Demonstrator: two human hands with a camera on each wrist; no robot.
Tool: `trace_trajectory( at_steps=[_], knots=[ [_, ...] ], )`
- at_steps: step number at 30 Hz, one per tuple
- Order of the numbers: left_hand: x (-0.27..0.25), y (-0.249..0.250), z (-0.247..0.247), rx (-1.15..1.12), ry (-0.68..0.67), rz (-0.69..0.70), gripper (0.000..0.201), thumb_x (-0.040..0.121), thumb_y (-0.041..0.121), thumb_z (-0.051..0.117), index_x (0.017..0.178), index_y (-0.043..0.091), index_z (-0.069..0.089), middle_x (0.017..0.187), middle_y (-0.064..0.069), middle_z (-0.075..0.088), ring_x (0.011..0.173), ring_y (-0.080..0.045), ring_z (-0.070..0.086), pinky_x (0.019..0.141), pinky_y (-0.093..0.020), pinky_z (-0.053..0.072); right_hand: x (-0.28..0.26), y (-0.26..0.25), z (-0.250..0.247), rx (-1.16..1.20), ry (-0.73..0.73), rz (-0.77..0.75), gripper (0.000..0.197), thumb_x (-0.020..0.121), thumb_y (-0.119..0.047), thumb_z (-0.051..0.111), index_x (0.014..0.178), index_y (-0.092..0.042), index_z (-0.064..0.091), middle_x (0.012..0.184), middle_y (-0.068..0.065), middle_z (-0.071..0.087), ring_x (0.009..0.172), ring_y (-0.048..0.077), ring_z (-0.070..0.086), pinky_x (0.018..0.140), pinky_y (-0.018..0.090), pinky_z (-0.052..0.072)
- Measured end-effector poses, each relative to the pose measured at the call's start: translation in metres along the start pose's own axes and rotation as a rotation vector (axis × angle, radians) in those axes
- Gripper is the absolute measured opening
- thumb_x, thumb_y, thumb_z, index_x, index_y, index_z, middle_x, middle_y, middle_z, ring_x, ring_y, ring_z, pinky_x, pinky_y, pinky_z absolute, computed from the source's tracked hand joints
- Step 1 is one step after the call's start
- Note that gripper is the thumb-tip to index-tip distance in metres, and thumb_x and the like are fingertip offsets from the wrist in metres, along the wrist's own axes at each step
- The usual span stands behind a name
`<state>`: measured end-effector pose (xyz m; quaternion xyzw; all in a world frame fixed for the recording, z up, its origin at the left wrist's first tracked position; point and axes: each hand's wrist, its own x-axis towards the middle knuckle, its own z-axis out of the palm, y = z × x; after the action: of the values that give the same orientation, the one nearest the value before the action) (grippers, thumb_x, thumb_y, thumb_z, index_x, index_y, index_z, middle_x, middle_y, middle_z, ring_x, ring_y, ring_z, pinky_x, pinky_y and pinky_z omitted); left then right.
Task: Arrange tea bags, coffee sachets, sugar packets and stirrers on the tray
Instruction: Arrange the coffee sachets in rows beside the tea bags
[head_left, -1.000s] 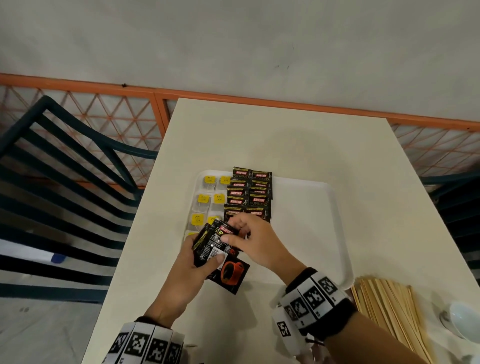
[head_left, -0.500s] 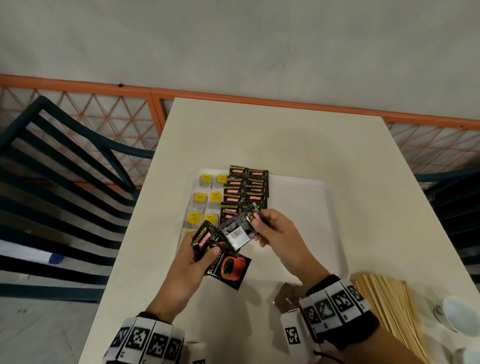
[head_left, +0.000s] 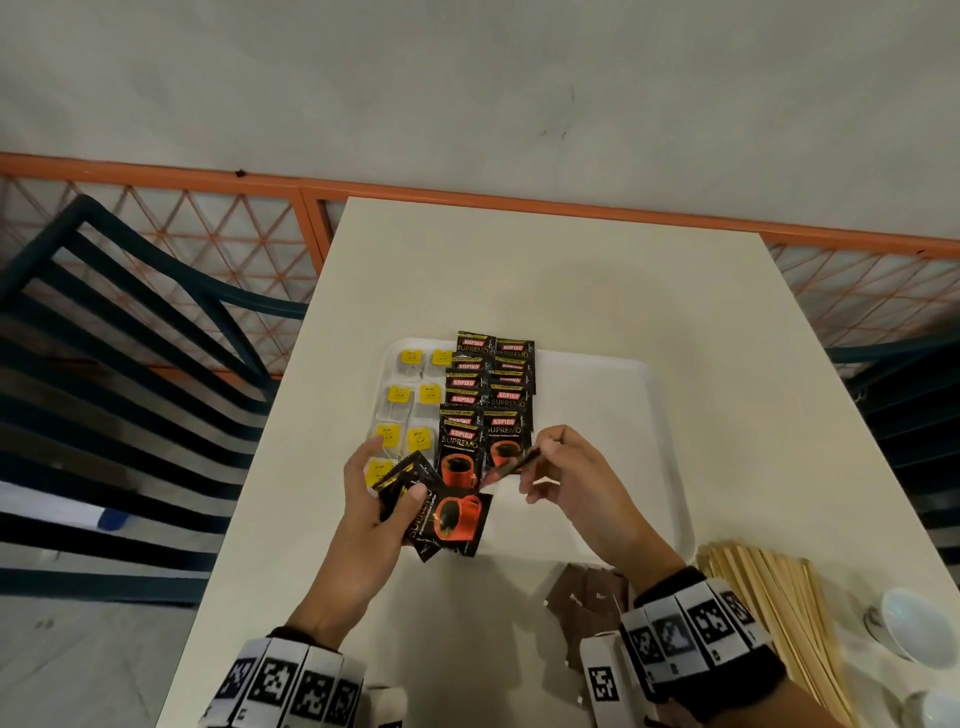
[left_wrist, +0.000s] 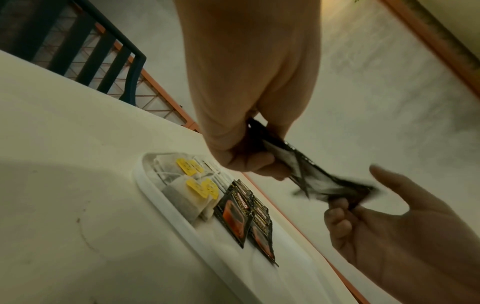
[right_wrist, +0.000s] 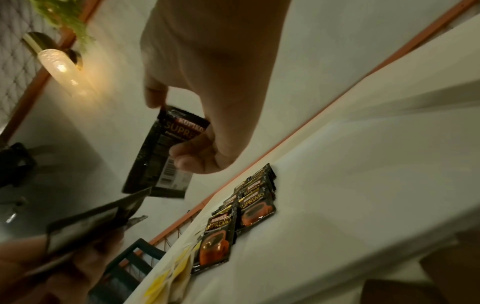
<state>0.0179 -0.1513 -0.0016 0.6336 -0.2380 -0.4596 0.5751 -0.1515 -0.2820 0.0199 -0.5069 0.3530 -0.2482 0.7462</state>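
Note:
A white tray (head_left: 613, 415) lies mid-table. Tea bags (head_left: 410, 400) with yellow tags fill its left column. Beside them, black coffee sachets (head_left: 493, 384) overlap in two rows. My left hand (head_left: 395, 488) grips a small stack of coffee sachets (head_left: 452, 519) over the tray's near left corner. My right hand (head_left: 540, 467) pinches a single sachet (head_left: 514, 462), edge-on, just above the near end of the right row. The right wrist view shows that sachet (right_wrist: 176, 148) between thumb and fingers. The left wrist view shows the stack (left_wrist: 298, 168) under my left hand.
Brown sugar packets (head_left: 587, 603) lie on the table just in front of the tray. A pile of wooden stirrers (head_left: 769, 597) sits at the near right, beside white cups (head_left: 914, 629). A dark chair (head_left: 130, 338) and an orange railing (head_left: 519, 197) border the table.
My right hand has drawn one sachet off the stack in my left hand and carried it right, over the tray. The left hand stays put with the stack.

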Motion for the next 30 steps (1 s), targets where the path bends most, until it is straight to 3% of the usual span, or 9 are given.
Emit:
trace_trajectory(
  at_steps=[2,5,7,11,15,18,21,24,30],
  knots=[
    [0.0,0.001,0.0,0.121,-0.027,0.059,0.034,0.095,0.012,0.047,0.116,0.039,0.047,0.11,0.004,0.061,0.093,-0.007,0.066,0.076,-0.025,0.054,-0.001,0.002,0.001,-0.128,0.003,-0.022,0.027,0.079,-0.034,0.062,0.079,-0.012,0.047,0.076,-0.001,0.064,0.07,0.016,0.06,0.061,0.023,0.05],
    [0.002,0.004,0.001,0.28,-0.08,0.084,0.035,0.096,0.012,0.044,0.09,0.039,0.065,0.1,0.009,0.064,0.086,-0.003,0.065,0.068,-0.018,0.05,-0.001,0.002,0.002,-0.305,-0.037,-0.026,0.016,0.088,-0.003,0.055,0.085,-0.016,0.046,0.096,0.005,0.061,0.081,0.019,0.059,0.063,0.023,0.051],
    [0.002,0.006,0.001,0.319,-0.076,0.091,0.033,0.095,0.01,0.045,0.09,0.036,0.065,0.098,0.011,0.064,0.085,-0.002,0.063,0.068,-0.013,0.049,-0.002,-0.003,0.003,-0.344,-0.107,-0.008,0.031,0.088,0.007,0.051,0.102,-0.02,0.044,0.102,0.007,0.058,0.079,0.014,0.059,0.063,0.023,0.052],
    [0.002,0.009,0.0,0.363,-0.106,0.098,0.029,0.094,0.014,0.05,0.092,0.041,0.061,0.099,0.015,0.063,0.092,-0.004,0.062,0.074,-0.016,0.051,-0.005,-0.013,0.006,-0.384,-0.204,0.04,0.049,0.085,0.007,0.056,0.119,-0.018,0.032,0.091,0.007,0.063,0.063,0.005,0.058,0.058,0.017,0.048],
    [-0.002,0.009,0.001,0.328,-0.137,0.036,0.025,0.092,0.031,0.049,0.087,0.043,0.071,0.092,0.012,0.072,0.09,-0.002,0.065,0.082,-0.024,0.051,-0.005,-0.013,0.006,-0.44,-0.265,0.13,0.038,0.085,0.002,0.06,0.115,-0.017,0.048,0.102,0.005,0.066,0.094,0.012,0.065,0.076,0.021,0.053],
    [-0.007,0.008,0.004,0.249,-0.166,0.006,0.021,0.077,0.054,0.054,0.083,0.044,0.073,0.091,0.014,0.073,0.09,-0.004,0.067,0.079,-0.021,0.052,-0.005,-0.012,0.008,-0.486,-0.271,0.17,0.048,0.087,-0.001,0.058,0.126,-0.026,0.05,0.108,-0.008,0.063,0.101,0.007,0.061,0.075,0.013,0.049],
    [-0.008,0.004,0.009,0.266,-0.115,0.015,0.013,0.075,0.031,0.072,0.087,0.034,0.069,0.091,0.008,0.07,0.087,-0.004,0.067,0.074,-0.017,0.053,-0.005,-0.005,0.013,-0.467,-0.195,0.158,0.055,0.088,-0.006,0.059,0.133,-0.032,0.042,0.115,-0.009,0.058,0.101,0.006,0.058,0.073,0.013,0.049],
    [-0.007,0.002,0.012,0.252,-0.034,0.042,0.019,0.08,0.014,0.069,0.088,0.03,0.065,0.09,0.01,0.066,0.077,0.006,0.064,0.066,-0.012,0.051,-0.003,0.008,0.018,-0.286,-0.02,0.215,0.042,0.084,-0.011,0.065,0.122,-0.021,0.049,0.111,0.005,0.062,0.091,0.012,0.06,0.067,0.018,0.048],
    [-0.006,-0.005,0.004,0.3,-0.041,0.011,0.016,0.086,0.023,0.062,0.096,0.035,0.061,0.101,0.011,0.064,0.093,-0.001,0.062,0.07,-0.01,0.048,0.001,0.023,0.019,-0.285,0.063,0.279,0.004,0.087,-0.011,0.062,0.09,-0.014,0.062,0.08,0.001,0.065,0.073,0.011,0.062,0.064,0.018,0.049]
  ],
)
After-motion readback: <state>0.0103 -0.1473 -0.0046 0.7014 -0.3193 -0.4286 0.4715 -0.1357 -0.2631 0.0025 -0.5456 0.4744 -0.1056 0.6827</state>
